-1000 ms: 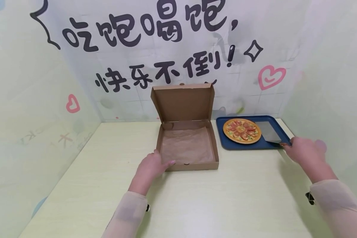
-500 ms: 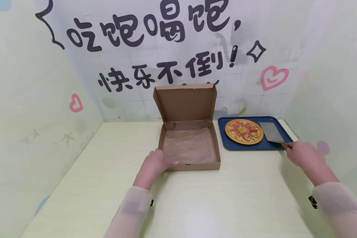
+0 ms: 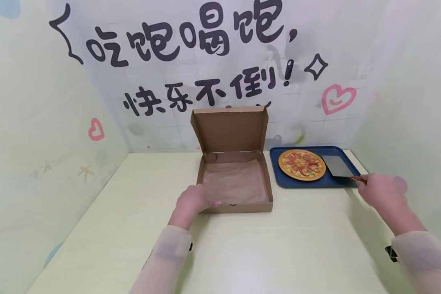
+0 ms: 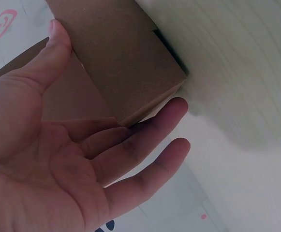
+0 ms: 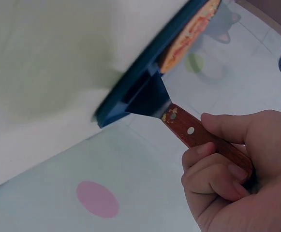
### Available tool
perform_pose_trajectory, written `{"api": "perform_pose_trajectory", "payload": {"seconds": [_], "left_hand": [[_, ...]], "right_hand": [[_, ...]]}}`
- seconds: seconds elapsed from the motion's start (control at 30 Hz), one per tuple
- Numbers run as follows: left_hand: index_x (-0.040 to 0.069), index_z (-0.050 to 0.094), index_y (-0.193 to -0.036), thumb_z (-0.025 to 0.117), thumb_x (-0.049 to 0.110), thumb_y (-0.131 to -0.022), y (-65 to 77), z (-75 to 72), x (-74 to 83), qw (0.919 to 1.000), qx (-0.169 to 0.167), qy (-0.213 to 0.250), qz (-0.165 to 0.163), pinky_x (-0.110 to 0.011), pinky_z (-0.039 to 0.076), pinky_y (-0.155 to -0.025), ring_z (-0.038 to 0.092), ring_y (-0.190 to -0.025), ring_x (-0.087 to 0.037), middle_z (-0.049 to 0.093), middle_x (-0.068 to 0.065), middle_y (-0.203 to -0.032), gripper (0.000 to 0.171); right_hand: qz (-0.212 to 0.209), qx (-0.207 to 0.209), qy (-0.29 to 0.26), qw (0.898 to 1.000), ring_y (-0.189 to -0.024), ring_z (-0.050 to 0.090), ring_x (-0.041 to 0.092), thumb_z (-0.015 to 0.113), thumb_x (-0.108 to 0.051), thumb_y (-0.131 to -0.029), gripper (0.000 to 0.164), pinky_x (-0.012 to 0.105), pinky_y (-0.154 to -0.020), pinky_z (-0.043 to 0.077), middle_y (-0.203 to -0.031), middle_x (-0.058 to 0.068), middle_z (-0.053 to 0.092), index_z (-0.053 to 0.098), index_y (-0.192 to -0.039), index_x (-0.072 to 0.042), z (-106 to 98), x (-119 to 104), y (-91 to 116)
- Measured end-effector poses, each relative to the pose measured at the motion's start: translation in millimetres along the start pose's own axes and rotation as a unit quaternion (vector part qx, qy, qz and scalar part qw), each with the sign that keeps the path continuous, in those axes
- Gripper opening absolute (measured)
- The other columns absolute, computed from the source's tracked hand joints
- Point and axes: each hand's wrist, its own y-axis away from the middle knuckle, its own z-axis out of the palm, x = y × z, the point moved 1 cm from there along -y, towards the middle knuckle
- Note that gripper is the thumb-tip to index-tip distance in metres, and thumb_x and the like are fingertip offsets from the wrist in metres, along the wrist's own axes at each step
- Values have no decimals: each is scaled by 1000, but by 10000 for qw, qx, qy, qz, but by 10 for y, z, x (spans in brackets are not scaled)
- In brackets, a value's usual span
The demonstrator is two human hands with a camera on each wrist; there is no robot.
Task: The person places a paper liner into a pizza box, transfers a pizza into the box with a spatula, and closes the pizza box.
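Note:
An open brown pizza box [image 3: 232, 208], lined with brown paper [image 3: 233, 181], stands at the middle of the table. My left hand [image 3: 192, 200] holds its front left corner. In the left wrist view the thumb [image 4: 58, 41] hooks over the front wall, while the other fingers lie by the side wall. My right hand [image 3: 382, 192] grips the wooden handle [image 5: 191, 130] of a metal spatula [image 3: 336, 166]. The spatula's flat blade lies over the right part of a blue tray [image 3: 290, 184]. Beside the blade on that tray is a round pizza [image 3: 302, 165] with red and green toppings.
The pale table [image 3: 279, 253] meets a back wall [image 3: 161, 130] with large dark characters. Side walls rise to the left and right, the right one close to my right hand. The box's raised lid [image 3: 230, 130] stands near the back wall.
The spatula blade has slid slightly right and toward me, away from the pizza, with my right hand. My left hand stays at the box corner. The head view has shifted a little.

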Motion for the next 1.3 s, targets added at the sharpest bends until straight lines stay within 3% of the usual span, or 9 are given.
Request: {"api": "perform_pose_trajectory", "payload": {"seconds": [0.17,0.3,0.4,0.73,0.83,1.0,1.2,1.3], "left_hand": [[2,73,-108,89,54,-83,39,-42,48,9999,-151,-17,-46,-47,58,-84,69,-89,-28,75,-16,-109,60],[3,73,-108,87,56,-83,62,-75,53,9996,-263,-56,-83,-48,59,-86,70,-92,-27,75,-14,-110,60],[5,74,-108,87,57,-83,62,-92,56,9994,-302,-117,-82,-48,59,-86,71,-95,-28,75,-14,-112,59],[3,73,-120,87,58,-83,58,-109,49,9994,-297,-64,-156,-50,59,-89,72,-104,-32,74,-17,-124,67],[-3,64,-134,86,57,-84,63,-92,35,9990,-326,157,-255,-54,57,-97,70,-114,-37,70,-22,-134,81],[-13,29,-159,83,61,-85,72,-57,21,9977,-336,440,-384,-58,52,-110,60,-135,-47,55,-31,-153,117],[-14,31,-158,80,69,-83,77,-41,49,9991,-220,127,-327,-56,53,-108,63,-133,-46,56,-29,-153,122],[-15,29,-159,80,71,-83,78,-32,62,9991,-196,24,-368,-57,53,-108,64,-132,-45,57,-28,-153,125]], "right_hand": [[-109,227,-345,9991,-67,56,34,52,-20,-103,34,40,-56,42,-85,22,71,73,-114,5,-196,-25,46],[-71,297,-527,9981,-66,53,30,54,-25,-105,32,35,-56,36,-69,9,62,76,-104,-1,-340,-108,104],[-21,360,-499,9981,-66,53,28,54,-26,-104,33,33,-57,35,-63,3,58,78,-105,-4,-451,-178,168],[-115,643,-371,9972,-69,55,30,55,-23,-102,35,30,-56,35,-76,13,72,79,-118,-4,-728,-380,383],[-138,579,-396,9974,-68,56,29,57,-25,-103,34,30,-55,36,-77,11,74,79,-118,-5,-774,-450,448],[-179,455,-487,9976,-63,53,23,59,-23,-101,32,31,-54,35,-68,2,70,81,-114,-3,-824,-586,551],[-363,430,-454,9974,-62,51,20,60,-22,-99,30,31,-54,35,-67,-5,68,84,-105,-6,-839,-702,652],[-552,425,-333,9970,-59,49,17,58,-23,-100,31,31,-55,34,-61,-7,58,82,-83,-15,-813,-743,698]]}}
